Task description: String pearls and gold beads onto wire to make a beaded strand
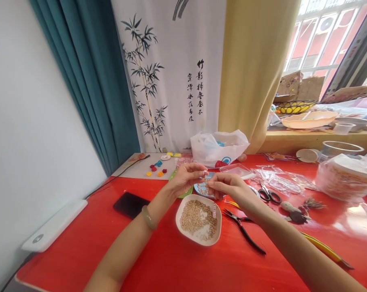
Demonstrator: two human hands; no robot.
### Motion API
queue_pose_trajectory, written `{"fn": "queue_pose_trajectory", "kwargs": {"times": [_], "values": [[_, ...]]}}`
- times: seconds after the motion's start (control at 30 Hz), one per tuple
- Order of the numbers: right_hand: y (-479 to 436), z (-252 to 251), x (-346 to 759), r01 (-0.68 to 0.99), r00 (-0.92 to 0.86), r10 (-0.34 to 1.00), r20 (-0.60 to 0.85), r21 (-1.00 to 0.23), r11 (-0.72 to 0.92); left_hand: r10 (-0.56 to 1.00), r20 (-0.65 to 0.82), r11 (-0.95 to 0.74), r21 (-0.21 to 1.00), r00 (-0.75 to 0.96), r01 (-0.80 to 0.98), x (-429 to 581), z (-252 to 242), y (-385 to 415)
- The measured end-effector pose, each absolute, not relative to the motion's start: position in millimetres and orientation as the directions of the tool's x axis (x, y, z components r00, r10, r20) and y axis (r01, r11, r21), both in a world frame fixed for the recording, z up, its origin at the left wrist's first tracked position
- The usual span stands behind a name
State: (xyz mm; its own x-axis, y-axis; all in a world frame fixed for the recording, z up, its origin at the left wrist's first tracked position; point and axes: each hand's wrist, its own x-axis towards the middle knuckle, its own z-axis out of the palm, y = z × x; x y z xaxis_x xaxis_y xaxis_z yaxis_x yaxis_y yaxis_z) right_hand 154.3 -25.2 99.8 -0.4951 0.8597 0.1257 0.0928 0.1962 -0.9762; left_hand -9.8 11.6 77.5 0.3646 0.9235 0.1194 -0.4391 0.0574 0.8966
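Note:
My left hand [188, 177] is closed in a pinch above the bowl, with a small whitish bit [205, 173] at its fingertips, too small to name. Close beside it, my right hand [227, 185] also pinches with thumb and forefinger, and what it grips is hidden. Below both hands stands a white bowl [180, 231] of small gold beads [191, 217]. A short pinkish beaded strip [214, 210] lies along the bowl's right side. Behind the hands, a light blue dish [198, 189] holds more gold beads, next to a green dish [187, 192], partly covered by my left hand.
Right of the bowl lie black-handled pliers [242, 229], scissors [270, 195], keys [298, 216] and yellow tweezers [326, 249]. A phone [130, 205] lies left, partly behind my forearm. Clear plastic packets [276, 178] and a white bag [218, 148] stand farther back.

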Motion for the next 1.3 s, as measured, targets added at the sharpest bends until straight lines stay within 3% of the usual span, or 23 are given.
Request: {"fn": "queue_pose_trajectory", "kwargs": {"times": [0.43, 0.83, 0.93, 1.03, 1.17, 1.3], "values": [[-19.6, 95.7, 156.3, 0.091, -0.503, 0.851, 0.151, -0.970, 0.226, 0.924, 0.124, 0.039, 0.911, 0.363, -0.410, -9.6, 77.1, 11.5], [-12.9, 90.3, 155.3, 0.199, -0.436, 0.870, 0.232, -0.917, 0.344, 0.876, 0.295, -0.212, 0.946, 0.382, -0.244, -16.6, 79.6, 14.3], [-9.0, 89.1, 156.9, 0.210, -0.403, 0.882, 0.244, -0.913, 0.349, 0.888, 0.274, -0.249, 0.962, 0.368, -0.115, -22.2, 80.1, 18.3], [-6.3, 89.1, 159.7, 0.211, -0.379, 0.887, 0.265, -0.908, 0.362, 0.880, 0.171, -0.261, 0.954, 0.443, 0.151, -26.3, 75.3, 23.2], [-7.8, 94.8, 163.9, 0.217, -0.343, 0.890, 0.301, -0.896, 0.387, 0.759, -0.018, -0.376, 0.804, 0.650, 0.461, -22.3, 60.6, 25.6], [-13.1, 106.1, 168.7, 0.246, -0.276, 0.909, 0.313, -0.891, 0.382, 0.642, -0.096, -0.536, 0.654, 0.761, 0.535, -10.2, 41.8, 24.7]]}}
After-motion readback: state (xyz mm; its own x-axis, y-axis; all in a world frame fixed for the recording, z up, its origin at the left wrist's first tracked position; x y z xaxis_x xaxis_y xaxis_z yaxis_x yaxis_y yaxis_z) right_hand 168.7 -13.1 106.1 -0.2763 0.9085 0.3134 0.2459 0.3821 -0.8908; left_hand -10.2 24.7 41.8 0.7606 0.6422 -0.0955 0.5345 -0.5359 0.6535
